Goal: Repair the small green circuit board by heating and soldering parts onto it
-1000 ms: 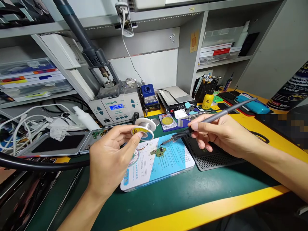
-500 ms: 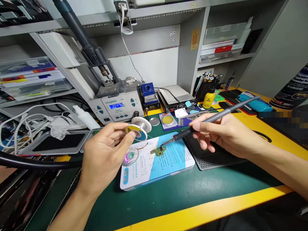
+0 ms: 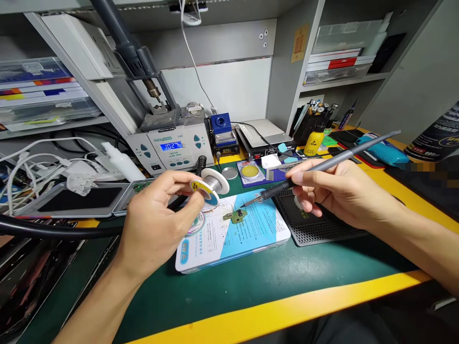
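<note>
Green circuit board (image 3: 235, 216) seems unfinished: fingers of the left hand (image 3: 158, 222) pinch the solder spool (image 3: 214, 183), those of the right hand (image 3: 340, 191) grip the soldering iron (image 3: 274, 190), what is done being too small to tell.

On the grey box-shaped station (image 3: 167, 156) you can read "QUICK", "ESD" and "LEAD FREE"; its lit blue display (image 3: 171, 146) shows 102. Your small blue-and-black station (image 3: 223, 134) shows 270. Your yellow plastic bottle (image 3: 314, 143) says "ESD SAFE" beneath a triangular sign.

Tilted spool (image 3: 212, 184); slanted iron (image 3: 333, 160); green board (image 3: 235, 216)
</note>
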